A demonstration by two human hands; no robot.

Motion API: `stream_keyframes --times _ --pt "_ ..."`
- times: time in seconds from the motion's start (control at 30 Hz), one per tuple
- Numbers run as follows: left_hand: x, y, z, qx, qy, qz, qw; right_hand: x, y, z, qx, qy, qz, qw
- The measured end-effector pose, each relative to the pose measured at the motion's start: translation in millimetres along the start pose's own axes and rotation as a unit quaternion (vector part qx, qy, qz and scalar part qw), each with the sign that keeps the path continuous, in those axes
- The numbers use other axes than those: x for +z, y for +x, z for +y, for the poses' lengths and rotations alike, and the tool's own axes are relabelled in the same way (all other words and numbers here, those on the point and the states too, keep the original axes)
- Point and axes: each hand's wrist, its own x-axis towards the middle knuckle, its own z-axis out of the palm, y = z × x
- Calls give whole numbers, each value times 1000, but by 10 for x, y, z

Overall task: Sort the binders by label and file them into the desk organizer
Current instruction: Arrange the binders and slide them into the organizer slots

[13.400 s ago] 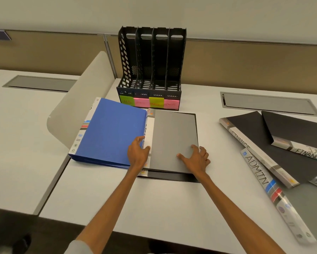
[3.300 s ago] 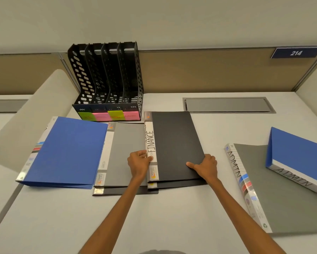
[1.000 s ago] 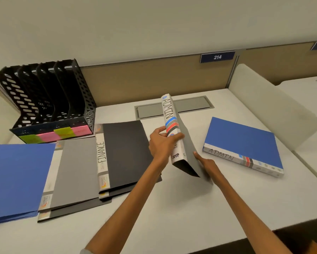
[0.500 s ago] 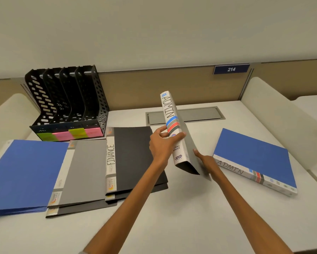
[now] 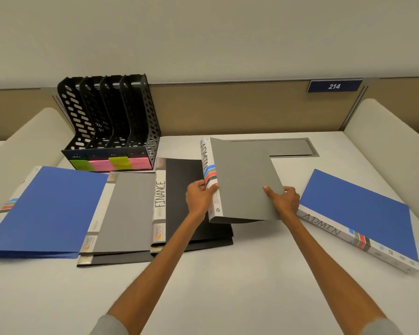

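Grey ADMIN binder (image 5: 242,180) tipped flatter, nearer FINANCE stack (image 5: 179,189) | left hand (image 5: 198,197) grips spine, right hand (image 5: 283,199) pinches cover edge | sorting unfinished, organizer (image 5: 111,117) unfilled

Single head-worn wide-angle view. It faces forward and down across the desk (image 5: 239,286), near its front edge; the organizer (image 5: 111,122) and wall (image 5: 203,32) stand at the far side.
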Motion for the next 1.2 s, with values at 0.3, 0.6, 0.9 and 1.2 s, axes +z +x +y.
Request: stream_keyframes --times 0.3,0.6,0.9,1.2 --pt "-29 53 -361 -31 143 14 989 256 16 115 -3 -92 -63 994" --pt "45 11 -466 -17 182 69 981 252 -22 233 -38 -213 -93 972" --pt "578 -98 -164 113 173 43 977 -75 12 247 -127 -53 16 990" --pt "1468 -204 -182 63 222 -151 961 -1109 342 716 -70 -112 175 976"
